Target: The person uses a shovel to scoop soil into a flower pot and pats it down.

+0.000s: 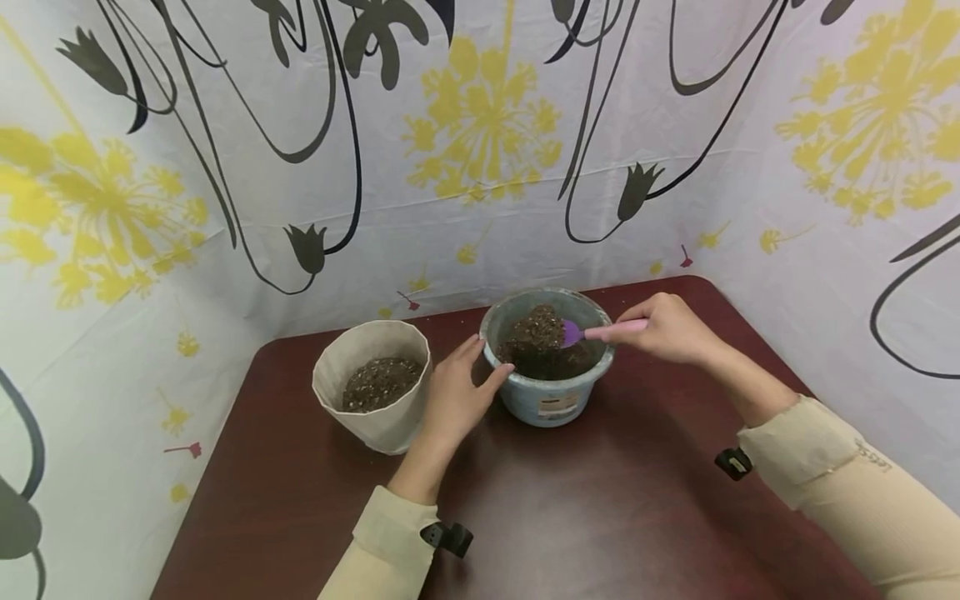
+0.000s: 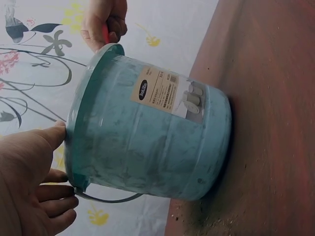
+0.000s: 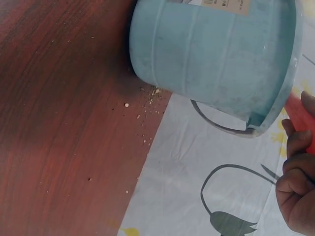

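Observation:
A light blue plastic bucket [image 1: 521, 402] holding dark soil [image 1: 534, 329] stands on the table. My right hand [image 1: 671, 329] grips the pink handle [image 1: 618, 331] of a small hand trowel from the bucket's right side. Its purple blade [image 1: 572, 333] is in the bucket against a mound of soil. My left hand [image 1: 457, 396] rests at the bucket's left rim; in the left wrist view its thumb touches the rim [image 2: 71, 142] and its fingers are extended beside it. Left of that hand is a white pot [image 1: 397, 429] with soil [image 1: 381, 383] low inside.
Both vessels stand toward the back of a dark red table [image 1: 585, 500]. Patterned white cloth [image 1: 480, 242] hangs behind and on both sides. Soil crumbs [image 3: 147, 118] lie on the table beside the bucket. A thin bucket handle [image 2: 110, 200] hangs down.

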Tool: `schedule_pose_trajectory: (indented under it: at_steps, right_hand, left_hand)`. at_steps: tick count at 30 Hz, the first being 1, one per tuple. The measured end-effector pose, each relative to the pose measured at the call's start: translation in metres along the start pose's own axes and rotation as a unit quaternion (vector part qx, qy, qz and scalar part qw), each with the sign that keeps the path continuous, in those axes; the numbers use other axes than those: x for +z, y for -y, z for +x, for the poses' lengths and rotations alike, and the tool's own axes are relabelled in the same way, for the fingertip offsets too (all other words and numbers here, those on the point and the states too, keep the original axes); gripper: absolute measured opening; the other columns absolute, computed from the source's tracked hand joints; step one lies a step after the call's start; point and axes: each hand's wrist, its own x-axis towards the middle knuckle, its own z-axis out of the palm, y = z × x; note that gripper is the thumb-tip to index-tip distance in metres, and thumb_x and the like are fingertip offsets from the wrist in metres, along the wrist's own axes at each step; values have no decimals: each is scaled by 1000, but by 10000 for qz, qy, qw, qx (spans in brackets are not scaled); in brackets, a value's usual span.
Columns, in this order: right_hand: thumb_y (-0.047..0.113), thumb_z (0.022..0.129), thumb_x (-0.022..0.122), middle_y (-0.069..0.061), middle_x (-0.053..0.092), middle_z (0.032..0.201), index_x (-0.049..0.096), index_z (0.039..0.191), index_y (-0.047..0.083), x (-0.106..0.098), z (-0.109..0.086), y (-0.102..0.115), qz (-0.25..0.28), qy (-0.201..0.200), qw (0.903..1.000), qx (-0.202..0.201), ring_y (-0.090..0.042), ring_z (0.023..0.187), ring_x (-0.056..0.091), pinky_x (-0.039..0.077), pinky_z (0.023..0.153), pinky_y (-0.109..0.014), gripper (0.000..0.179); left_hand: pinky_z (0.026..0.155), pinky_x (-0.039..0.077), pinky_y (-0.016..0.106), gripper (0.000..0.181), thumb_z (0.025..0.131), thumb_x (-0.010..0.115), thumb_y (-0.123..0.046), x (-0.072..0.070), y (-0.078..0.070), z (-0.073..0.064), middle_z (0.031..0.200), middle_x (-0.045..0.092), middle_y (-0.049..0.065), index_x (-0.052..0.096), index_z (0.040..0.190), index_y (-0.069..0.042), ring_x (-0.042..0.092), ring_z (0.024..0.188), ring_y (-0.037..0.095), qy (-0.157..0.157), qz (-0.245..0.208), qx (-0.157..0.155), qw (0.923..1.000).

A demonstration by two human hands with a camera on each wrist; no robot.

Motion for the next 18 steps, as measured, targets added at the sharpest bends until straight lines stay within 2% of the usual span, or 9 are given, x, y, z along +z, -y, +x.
schedule_pose_trajectory:
  at_steps: [12, 18]
  right_hand:
    - [37, 87, 81, 4, 76, 78, 84, 88, 16, -5, 8, 10, 104, 64, 9999, 116, -10, 57, 52, 42, 51, -27, 22]
    - [40, 86, 81, 4, 76, 78, 84, 89, 18, -7, 14, 18, 127, 74, 9998, 157, -9, 55, 46, 40, 50, -27, 22]
  left_hand:
    - [110, 43, 48, 57, 99, 65, -43, -29, 4, -3, 144, 57, 15, 61, 139, -2, 51, 136, 30, -253, 649, 620, 9956]
    - [107, 45, 52, 56, 98, 64, -46, -46, 13, -7, 141, 61, 12, 64, 137, -6, 53, 135, 32, -490, 1184, 524, 9904]
